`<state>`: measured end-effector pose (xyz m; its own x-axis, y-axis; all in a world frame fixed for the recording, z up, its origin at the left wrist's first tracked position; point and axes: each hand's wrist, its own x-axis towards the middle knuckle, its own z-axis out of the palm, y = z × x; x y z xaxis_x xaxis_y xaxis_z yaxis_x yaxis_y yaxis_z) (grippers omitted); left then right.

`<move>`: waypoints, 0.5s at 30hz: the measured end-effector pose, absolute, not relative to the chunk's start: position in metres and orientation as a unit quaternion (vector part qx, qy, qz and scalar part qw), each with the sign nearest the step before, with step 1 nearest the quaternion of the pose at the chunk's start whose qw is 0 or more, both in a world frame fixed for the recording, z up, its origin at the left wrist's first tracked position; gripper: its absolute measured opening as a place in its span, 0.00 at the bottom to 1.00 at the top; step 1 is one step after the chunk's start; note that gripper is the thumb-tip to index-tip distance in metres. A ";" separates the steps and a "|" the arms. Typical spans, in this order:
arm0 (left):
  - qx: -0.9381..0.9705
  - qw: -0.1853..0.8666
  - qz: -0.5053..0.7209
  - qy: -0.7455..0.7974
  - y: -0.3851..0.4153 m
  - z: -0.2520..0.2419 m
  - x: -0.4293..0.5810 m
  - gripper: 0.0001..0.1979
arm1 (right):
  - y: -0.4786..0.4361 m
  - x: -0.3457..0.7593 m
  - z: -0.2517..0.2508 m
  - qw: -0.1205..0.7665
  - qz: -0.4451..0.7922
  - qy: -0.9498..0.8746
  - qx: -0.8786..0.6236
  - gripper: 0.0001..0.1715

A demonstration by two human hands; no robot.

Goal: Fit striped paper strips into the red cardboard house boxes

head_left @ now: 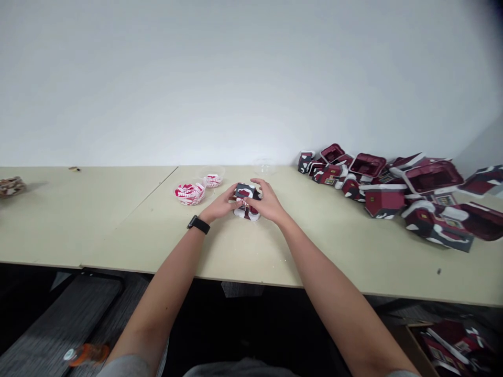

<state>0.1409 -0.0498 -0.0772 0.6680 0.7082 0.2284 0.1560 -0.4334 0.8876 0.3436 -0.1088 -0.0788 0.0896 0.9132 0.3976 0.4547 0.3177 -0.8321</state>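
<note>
Between my two hands stands a small toy house with dark red walls, a dark grey roof and white snow-like edging. My left hand grips its left side, with a black watch on that wrist. On the other side my right hand holds it, thumb on the front and index finger raised over the roof. Just left of my hands are a clear bowl of red-and-white printed pieces and a second clear bowl with similar pieces. The house's back is hidden.
A pile of similar dark red houses covers the table's right side, some showing hollow insides. A clear lid or dish lies near the wall. Below are a box with more houses and an orange bottle. Brown pieces sit far left.
</note>
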 end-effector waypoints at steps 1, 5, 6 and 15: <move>0.791 0.456 0.302 0.274 -0.049 -0.078 0.141 0.45 | -0.108 0.344 -0.078 0.509 0.219 -0.635 -0.538 0.33; 0.790 0.454 0.306 0.275 -0.049 -0.078 0.140 0.45 | -0.106 0.345 -0.078 0.520 0.189 -0.638 -0.535 0.25; 0.791 0.456 0.305 0.272 -0.049 -0.078 0.140 0.45 | -0.105 0.345 -0.079 0.524 0.186 -0.634 -0.537 0.24; 0.790 0.461 0.306 0.263 -0.048 -0.079 0.140 0.45 | -0.103 0.345 -0.078 0.531 0.187 -0.619 -0.548 0.22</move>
<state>0.1399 -0.0483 -0.0787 0.6733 0.6989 0.2413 0.1337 -0.4361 0.8899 0.3452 -0.1033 -0.0785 0.1637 0.8770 0.4518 0.4796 0.3294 -0.8133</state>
